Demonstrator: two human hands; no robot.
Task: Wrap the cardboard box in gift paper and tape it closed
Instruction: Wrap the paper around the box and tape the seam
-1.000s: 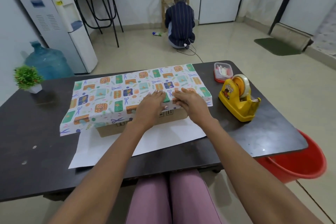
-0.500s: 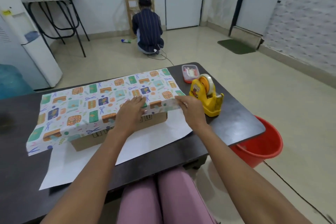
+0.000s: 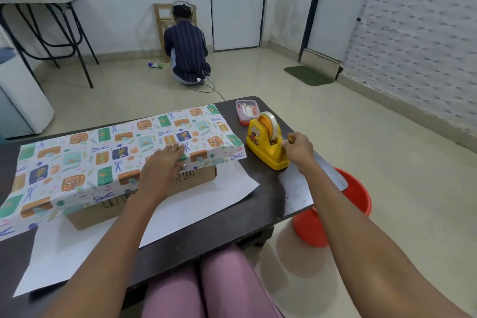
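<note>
Cardboard box: lies on the dark surface, on the white underside of the gift paper. The patterned flap of that paper is folded over the box top; the near side of the box is bare brown.

Left hand: fingers straight and spread, pressing flat on the patterned flap at the near edge of the box top.

Right hand: just right of the box, at the near end of the tape dispenser, fingers curled and pinched at the cutter; whether tape is between them cannot be told.

Tape dispenser: yellow, clear roll mounted, standing on the surface just right of the box.

Small container: clear lid, red base, beyond the dispenser, right of the box's far corner.

Red bucket: on the floor, right of the box, partly under the surface edge.

Seated person: striped dark shirt, back turned, on the floor well beyond the box.
</note>
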